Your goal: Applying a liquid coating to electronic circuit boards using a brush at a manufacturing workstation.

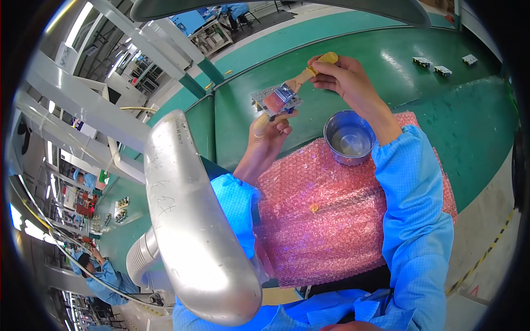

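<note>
My left hand point(269, 128) holds a small circuit board point(276, 100) with a pinkish patch up above the green table. My right hand point(345, 77) grips a wooden-handled brush point(310, 70) whose bristles rest on the board's top face. Both arms wear blue sleeves. Just below my right wrist stands a small round metal bowl point(349, 138) with a little clear liquid, sitting on a pink bubble-wrap sheet point(331, 220).
A thick silver duct pipe point(193, 220) curves across the lower left, close to my left arm. A few small boards point(441, 69) lie on the green table point(441, 127) at the far right. A person in blue point(105, 278) works at lower left, by racks.
</note>
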### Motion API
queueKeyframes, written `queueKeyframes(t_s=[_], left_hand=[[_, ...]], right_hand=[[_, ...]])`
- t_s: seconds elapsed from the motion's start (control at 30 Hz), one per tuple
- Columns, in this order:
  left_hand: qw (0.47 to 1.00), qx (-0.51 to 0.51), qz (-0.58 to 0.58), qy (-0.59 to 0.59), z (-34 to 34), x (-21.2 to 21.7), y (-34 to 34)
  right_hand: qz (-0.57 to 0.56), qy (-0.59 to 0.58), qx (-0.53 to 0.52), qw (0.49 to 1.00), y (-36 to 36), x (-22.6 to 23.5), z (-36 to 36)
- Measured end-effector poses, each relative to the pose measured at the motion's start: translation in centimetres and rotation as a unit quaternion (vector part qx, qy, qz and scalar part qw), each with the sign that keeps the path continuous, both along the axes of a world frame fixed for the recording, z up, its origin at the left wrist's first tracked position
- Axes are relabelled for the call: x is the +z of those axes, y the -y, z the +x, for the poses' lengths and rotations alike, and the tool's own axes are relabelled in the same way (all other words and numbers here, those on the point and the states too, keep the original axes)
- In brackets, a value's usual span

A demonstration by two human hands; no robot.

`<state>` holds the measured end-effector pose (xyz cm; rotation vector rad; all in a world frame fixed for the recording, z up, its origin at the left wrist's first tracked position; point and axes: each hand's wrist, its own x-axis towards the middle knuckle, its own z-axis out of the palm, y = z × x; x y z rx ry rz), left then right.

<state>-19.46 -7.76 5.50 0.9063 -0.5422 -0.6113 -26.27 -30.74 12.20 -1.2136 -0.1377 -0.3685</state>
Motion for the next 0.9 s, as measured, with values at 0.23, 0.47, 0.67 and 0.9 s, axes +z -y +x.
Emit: queueKeyframes(t_s=[0.23, 0.47, 0.67, 0.9], left_hand=[[1.000, -0.007, -0.007, 0.026, -0.5, 0.2, 0.4], [1.000, 0.013, -0.007, 0.019, -0.1, 0.2, 0.0], [1.000, 0.024, -0.007, 0.016, -0.1, 0.2, 0.2], [0.999, 0.023, -0.010, 0.033, -0.1, 0.5, 0.2]], right_hand=[[-0.015, 0.005, 0.008, 1.000, -0.1, -0.5, 0.2], [-0.092, -0.002, -0.035, 0.995, 2.2, -1.0, 0.6], [-0.078, 0.013, -0.100, 0.992, 2.8, -0.2, 0.0], [-0.126, -0.019, -0.093, 0.988, 3.9, -0.6, 0.3]])
